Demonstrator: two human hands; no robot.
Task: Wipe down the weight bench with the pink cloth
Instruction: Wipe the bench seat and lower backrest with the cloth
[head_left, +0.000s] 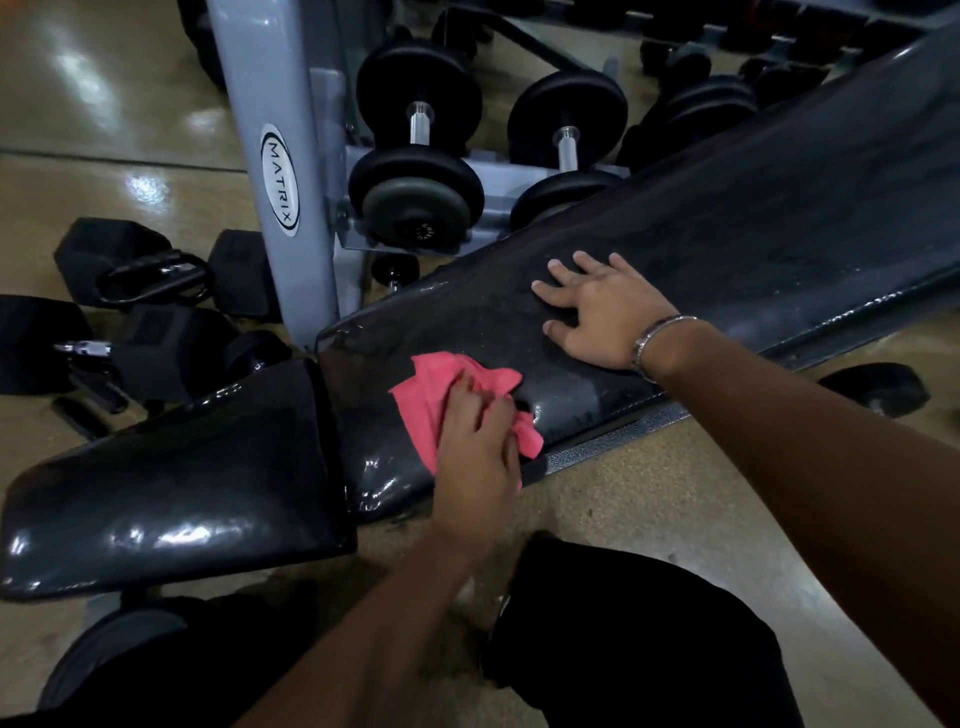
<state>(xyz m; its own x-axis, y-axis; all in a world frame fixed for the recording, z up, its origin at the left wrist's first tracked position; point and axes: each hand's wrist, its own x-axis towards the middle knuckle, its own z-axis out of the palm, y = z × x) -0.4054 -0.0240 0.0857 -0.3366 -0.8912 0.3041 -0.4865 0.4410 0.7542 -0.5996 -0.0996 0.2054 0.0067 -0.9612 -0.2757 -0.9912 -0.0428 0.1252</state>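
The black weight bench has an inclined back pad (753, 234) rising to the upper right and a glossy seat pad (171, 483) at the lower left. A crumpled pink cloth (431, 395) lies on the lower end of the back pad, close to the gap between the pads. My left hand (478, 447) grips the cloth from the near side and presses it onto the pad. My right hand (597, 312), with a bracelet at the wrist, rests flat on the back pad a little above the cloth, fingers spread. The pad around both hands looks wet and streaky.
A grey rack post (275, 171) stands just behind the bench, with round black dumbbells (415, 192) on its shelf. Hex dumbbells and cable handles (119, 260) lie on the floor at the left. A bench foot (878, 387) sticks out at the right. My dark-clothed legs (623, 623) are below.
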